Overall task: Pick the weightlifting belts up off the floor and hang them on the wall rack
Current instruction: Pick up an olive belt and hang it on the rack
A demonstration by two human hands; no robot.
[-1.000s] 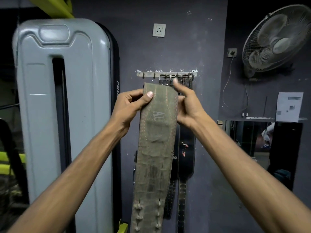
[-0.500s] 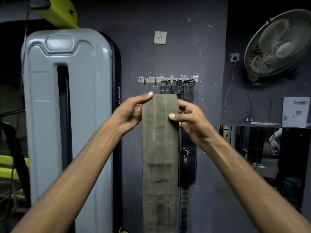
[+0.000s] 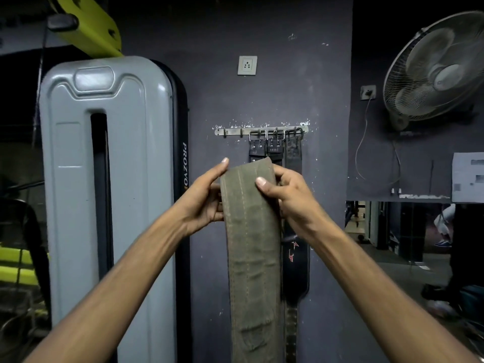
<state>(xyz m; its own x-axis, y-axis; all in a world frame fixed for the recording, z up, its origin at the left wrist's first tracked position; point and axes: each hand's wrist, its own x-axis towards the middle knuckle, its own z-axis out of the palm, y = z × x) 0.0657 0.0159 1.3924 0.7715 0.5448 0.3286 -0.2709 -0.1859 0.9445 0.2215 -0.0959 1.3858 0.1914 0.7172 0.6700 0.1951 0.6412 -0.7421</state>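
Observation:
I hold a wide olive-green weightlifting belt upright in front of the dark wall, its upper end folded over between my hands. My left hand grips its left edge and my right hand grips its right edge, thumb on the front face. The belt's lower part hangs down out of frame. Above my hands a metal wall rack with small hooks is fixed to the wall. Black belts hang by their buckles from its right hooks, partly hidden behind the green belt. The two left hooks are bare.
A tall grey machine shroud stands close on the left. A wall fan hangs at the upper right with a cord below it. A socket sits above the rack. A mirror lies low on the right.
The belt's top end has come down from the rack level to below the hooks. My right hand has left the hooks and now grips the belt's right edge.

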